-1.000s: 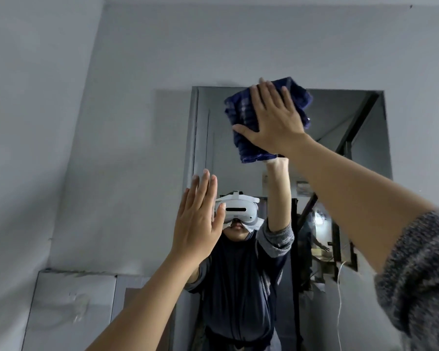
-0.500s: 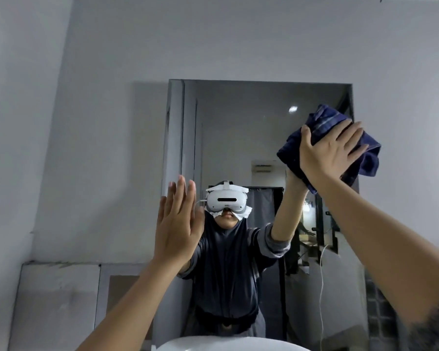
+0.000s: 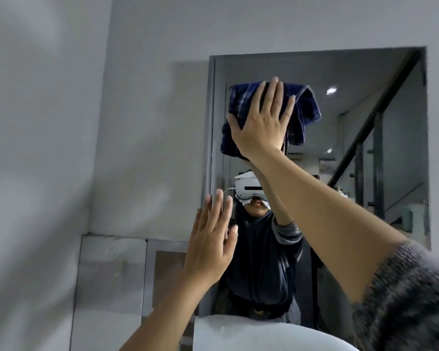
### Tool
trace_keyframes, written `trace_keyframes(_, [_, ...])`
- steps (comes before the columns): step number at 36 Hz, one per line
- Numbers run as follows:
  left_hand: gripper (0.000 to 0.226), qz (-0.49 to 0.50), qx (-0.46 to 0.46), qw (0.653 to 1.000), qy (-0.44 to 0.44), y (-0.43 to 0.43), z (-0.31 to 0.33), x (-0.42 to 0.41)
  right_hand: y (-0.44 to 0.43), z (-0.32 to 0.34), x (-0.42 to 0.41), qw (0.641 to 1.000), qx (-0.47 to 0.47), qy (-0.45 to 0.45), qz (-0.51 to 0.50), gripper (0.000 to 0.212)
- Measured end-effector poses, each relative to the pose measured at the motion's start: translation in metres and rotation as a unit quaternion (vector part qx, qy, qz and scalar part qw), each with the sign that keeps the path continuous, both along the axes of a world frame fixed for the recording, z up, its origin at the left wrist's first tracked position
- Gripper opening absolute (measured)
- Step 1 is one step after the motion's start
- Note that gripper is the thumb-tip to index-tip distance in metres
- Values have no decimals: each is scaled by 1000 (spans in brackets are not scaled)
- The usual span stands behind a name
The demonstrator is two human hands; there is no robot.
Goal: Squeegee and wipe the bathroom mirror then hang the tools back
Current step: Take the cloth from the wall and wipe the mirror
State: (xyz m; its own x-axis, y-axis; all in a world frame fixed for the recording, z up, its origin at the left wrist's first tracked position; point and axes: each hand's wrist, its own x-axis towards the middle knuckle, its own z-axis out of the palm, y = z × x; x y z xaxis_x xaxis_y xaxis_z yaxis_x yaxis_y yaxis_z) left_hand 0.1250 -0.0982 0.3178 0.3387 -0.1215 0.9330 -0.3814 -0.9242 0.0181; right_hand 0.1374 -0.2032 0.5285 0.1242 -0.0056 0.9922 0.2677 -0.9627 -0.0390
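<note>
The rectangular bathroom mirror point(image 3: 395, 138) hangs on the grey wall and reflects a person in a dark top. My right hand point(image 3: 261, 125) presses a dark blue checked cloth point(image 3: 307, 110) flat against the mirror's upper left area, fingers spread over it. My left hand point(image 3: 211, 241) is raised at the mirror's lower left edge, palm toward the glass, fingers apart and holding nothing. No squeegee is visible.
A white basin rim point(image 3: 251, 333) curves below the mirror. A grey corner wall point(image 3: 43, 148) stands close on the left. Lighter tiles point(image 3: 112, 269) run along the wall under the mirror's left side.
My right hand has swept the cloth from the mirror's right edge back to its upper left area. My left hand stays flat at the lower left edge.
</note>
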Motion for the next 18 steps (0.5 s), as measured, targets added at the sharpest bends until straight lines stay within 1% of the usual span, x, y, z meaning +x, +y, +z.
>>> trace_keyframes(2, [56, -1, 1, 1000, 0, 0, -1, -1, 11, -9, 0, 993, -116, -20, -4, 84])
trace_keyframes(5, [57, -4, -4, 1000, 2, -1, -2, -1, 8, -24, -1, 963, -264, -42, -15, 82])
trace_keyframes(8, [57, -9, -8, 1000, 0, -2, -1, -2, -17, -34, 0, 926, -374, -46, -33, 82])
trace_keyframes(10, [57, -10, -7, 1000, 0, -2, -1, -1, -43, -37, 0, 907, -416, -41, -52, 83])
trace_keyframes(12, [57, -10, -9, 1000, -1, -3, -2, -2, -72, -39, -1, 907, -415, -30, -70, 84])
trace_keyframes(14, [56, -11, -11, 1000, -3, -3, -2, -2, -101, -41, -3, 923, -376, -17, -83, 85])
trace_keyframes(18, [57, -9, -26, 1000, -2, -6, -3, -4, -156, -50, -4, 972, -221, 5, -85, 84])
